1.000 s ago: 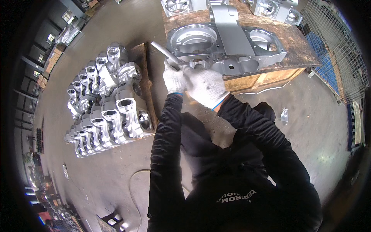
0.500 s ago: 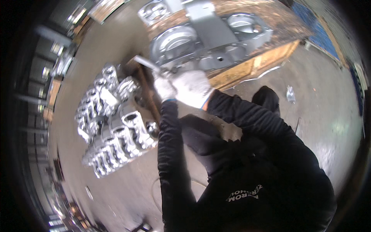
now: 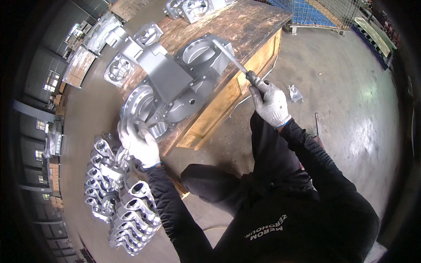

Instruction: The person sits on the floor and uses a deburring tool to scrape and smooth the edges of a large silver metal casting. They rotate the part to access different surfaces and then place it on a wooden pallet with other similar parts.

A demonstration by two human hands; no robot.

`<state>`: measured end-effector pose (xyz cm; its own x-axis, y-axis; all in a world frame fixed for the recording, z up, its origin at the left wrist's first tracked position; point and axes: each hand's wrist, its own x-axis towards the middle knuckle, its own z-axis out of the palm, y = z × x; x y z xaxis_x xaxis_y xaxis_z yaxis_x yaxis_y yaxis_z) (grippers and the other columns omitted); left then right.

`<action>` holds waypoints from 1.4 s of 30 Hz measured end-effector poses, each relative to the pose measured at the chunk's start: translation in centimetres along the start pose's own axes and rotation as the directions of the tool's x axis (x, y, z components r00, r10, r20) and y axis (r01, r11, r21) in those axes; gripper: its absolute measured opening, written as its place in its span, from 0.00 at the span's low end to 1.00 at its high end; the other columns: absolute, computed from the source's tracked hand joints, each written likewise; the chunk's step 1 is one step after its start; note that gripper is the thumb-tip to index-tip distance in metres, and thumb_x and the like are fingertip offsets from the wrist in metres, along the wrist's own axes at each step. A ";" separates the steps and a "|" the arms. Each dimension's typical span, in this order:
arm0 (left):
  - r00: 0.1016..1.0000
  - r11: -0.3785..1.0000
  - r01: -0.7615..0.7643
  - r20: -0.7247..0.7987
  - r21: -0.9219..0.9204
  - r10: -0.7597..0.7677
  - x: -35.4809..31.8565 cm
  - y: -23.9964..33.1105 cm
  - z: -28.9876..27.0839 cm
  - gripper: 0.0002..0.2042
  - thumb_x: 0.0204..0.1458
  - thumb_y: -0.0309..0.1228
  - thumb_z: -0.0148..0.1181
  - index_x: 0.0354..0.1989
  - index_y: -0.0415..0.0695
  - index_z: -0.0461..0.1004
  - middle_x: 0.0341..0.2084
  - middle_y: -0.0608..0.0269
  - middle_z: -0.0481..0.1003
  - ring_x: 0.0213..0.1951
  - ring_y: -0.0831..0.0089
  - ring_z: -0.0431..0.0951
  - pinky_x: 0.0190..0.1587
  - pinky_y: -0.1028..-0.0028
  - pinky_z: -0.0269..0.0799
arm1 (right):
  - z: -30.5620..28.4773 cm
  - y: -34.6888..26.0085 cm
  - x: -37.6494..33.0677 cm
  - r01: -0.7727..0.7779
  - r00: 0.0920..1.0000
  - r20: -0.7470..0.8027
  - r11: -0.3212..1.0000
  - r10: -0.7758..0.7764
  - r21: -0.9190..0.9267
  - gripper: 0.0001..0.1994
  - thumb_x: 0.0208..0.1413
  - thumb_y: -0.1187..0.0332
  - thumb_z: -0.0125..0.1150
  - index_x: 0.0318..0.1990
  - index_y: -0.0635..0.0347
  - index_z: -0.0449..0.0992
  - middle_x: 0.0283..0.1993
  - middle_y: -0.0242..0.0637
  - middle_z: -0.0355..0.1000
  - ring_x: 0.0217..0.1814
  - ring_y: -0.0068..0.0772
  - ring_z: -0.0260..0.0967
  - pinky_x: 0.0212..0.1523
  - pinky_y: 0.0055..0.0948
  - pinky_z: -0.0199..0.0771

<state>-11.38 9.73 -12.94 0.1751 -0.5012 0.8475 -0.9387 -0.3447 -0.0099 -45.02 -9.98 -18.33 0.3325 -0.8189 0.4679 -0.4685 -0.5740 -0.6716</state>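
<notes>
Filing step: right hand [image 3: 269, 103] fisted round file [image 3: 234, 61] on casting [image 3: 175, 83] rim, left hand [image 3: 139, 142] flat on casting's near flange, bracing. Next probably needs steady stroke along rim.

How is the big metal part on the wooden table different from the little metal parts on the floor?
The big casting lies alone on the wooden table; the small castings are packed in rows on the floor. The big one is far larger, with wide round openings. The left hand rests on the big one and the right hand holds a file against it; nobody touches the small ones. Both are shiny silver metal.
</notes>
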 end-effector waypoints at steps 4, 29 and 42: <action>0.970 0.956 0.000 0.232 0.294 -0.071 0.8 -1.9 2.6 0.15 0.63 0.34 0.56 0.25 0.41 0.79 0.21 0.48 0.78 0.23 0.49 0.79 0.29 0.54 0.74 | 2.1 2.7 1.8 0.053 0.993 -0.103 0.997 -0.059 -0.063 0.19 0.64 0.64 0.59 0.63 0.43 0.77 0.33 0.48 0.75 0.33 0.54 0.78 0.34 0.45 0.78; 0.970 0.959 0.077 0.201 0.272 -0.135 0.9 -1.7 4.0 0.24 0.62 0.40 0.54 0.12 0.44 0.76 0.12 0.50 0.74 0.15 0.52 0.77 0.22 0.58 0.74 | 5.6 -4.2 3.3 0.278 0.960 0.038 0.942 -0.276 -0.191 0.16 0.64 0.65 0.60 0.59 0.51 0.77 0.31 0.50 0.74 0.28 0.53 0.77 0.28 0.43 0.76; 0.956 0.955 0.177 0.191 0.237 -0.224 4.1 -4.0 4.2 0.30 0.70 0.50 0.34 0.41 0.40 0.83 0.33 0.42 0.82 0.38 0.45 0.84 0.48 0.51 0.79 | 4.7 -5.5 1.1 0.270 0.959 0.054 0.957 -0.277 0.104 0.19 0.63 0.67 0.60 0.62 0.55 0.76 0.35 0.57 0.77 0.34 0.57 0.79 0.33 0.45 0.80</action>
<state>-5.62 5.72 -11.67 0.4344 -0.5533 0.7107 -0.7954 -0.6059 0.0145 -38.28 -7.69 -16.81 0.4932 -0.6264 0.6037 -0.2731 -0.7703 -0.5762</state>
